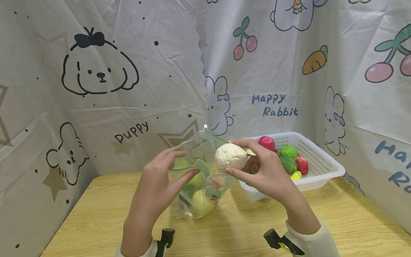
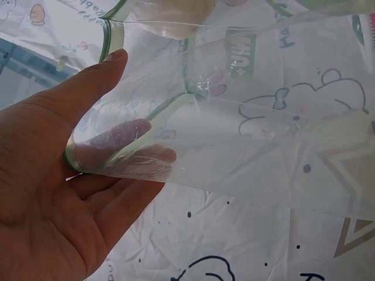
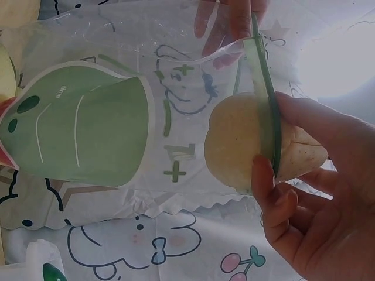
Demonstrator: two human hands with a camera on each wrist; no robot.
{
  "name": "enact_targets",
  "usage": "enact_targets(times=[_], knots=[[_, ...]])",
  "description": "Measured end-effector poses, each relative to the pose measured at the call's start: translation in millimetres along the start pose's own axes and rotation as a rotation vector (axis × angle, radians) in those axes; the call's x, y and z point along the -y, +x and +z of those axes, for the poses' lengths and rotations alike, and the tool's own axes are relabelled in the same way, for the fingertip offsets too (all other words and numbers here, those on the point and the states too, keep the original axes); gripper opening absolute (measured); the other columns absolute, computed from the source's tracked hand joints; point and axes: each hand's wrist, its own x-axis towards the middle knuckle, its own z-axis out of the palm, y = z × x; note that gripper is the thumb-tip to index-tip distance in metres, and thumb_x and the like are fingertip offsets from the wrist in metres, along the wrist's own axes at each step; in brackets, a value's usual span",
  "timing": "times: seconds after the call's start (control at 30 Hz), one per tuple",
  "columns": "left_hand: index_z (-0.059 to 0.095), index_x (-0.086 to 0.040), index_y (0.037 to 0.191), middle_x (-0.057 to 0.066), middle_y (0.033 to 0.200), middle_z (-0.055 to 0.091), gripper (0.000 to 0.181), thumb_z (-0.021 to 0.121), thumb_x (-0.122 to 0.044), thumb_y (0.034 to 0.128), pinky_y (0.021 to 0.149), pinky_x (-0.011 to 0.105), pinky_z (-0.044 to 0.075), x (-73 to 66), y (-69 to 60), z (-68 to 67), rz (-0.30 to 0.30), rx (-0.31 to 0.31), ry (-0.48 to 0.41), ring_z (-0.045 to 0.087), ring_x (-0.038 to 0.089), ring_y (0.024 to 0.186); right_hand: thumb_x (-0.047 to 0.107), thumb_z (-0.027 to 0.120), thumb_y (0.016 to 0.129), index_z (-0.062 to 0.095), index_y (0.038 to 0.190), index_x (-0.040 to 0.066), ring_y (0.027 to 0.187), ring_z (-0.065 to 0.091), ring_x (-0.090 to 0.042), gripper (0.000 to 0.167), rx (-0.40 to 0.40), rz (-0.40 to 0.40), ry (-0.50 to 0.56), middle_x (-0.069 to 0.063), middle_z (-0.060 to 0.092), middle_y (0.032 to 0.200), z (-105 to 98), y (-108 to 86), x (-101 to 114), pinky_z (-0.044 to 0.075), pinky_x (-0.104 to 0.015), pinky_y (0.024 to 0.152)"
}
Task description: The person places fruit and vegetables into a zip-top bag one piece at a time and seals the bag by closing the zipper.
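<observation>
A clear zip bag with green trim stands upright on the table, with green and yellow fruit-like things in its lower part. My left hand holds its mouth at the left side; in the left wrist view, some fingertips show through the plastic. My right hand grips a cream-coloured, pear-shaped fruit with a thin dark stem at the bag's right rim. In the right wrist view the fruit's round end shows through the bag, while its narrower end is outside, between my thumb and fingers.
Behind and right of my right hand is a white plastic basket with several fruit-like pieces, including a pink one, a green one and a red one. A printed cloth hangs around the wooden table.
</observation>
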Motion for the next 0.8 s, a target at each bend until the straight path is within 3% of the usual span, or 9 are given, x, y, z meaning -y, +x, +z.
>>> enact_targets(times=[0.37,0.6,0.8], knots=[[0.071,-0.002,0.115,0.011,0.122,0.07,0.049,0.09,-0.028,0.0783,0.098,0.042,0.056,-0.6,0.2,0.2,0.001,0.003,0.003,0.067,0.028,0.115,0.023,0.088,0.082,0.061,0.134,0.019,0.057,0.059,-0.012,0.058,0.01,0.018,0.016,-0.002,0.067,0.105,0.2,0.8,0.8,0.051,-0.025,0.052],[0.071,-0.003,0.118,0.009,0.122,0.07,0.051,0.088,-0.033,0.0803,0.099,0.042,0.055,-0.2,0.4,0.2,-0.018,0.014,0.005,0.066,0.027,0.115,0.017,0.084,0.086,0.061,0.134,0.016,0.057,0.058,-0.01,0.053,0.009,0.004,0.01,-0.003,0.067,0.127,-0.1,1.1,-0.2,0.047,-0.023,0.047],[0.07,-0.004,0.119,0.009,0.123,0.07,0.05,0.087,-0.032,0.0812,0.099,0.042,0.055,0.4,-0.4,0.1,-0.02,0.01,0.002,0.067,0.027,0.115,0.014,0.081,0.088,0.062,0.132,0.014,0.063,0.062,-0.007,0.048,0.027,-0.021,-0.006,-0.002,0.067,0.126,0.8,0.8,-0.8,0.051,-0.025,0.052]])
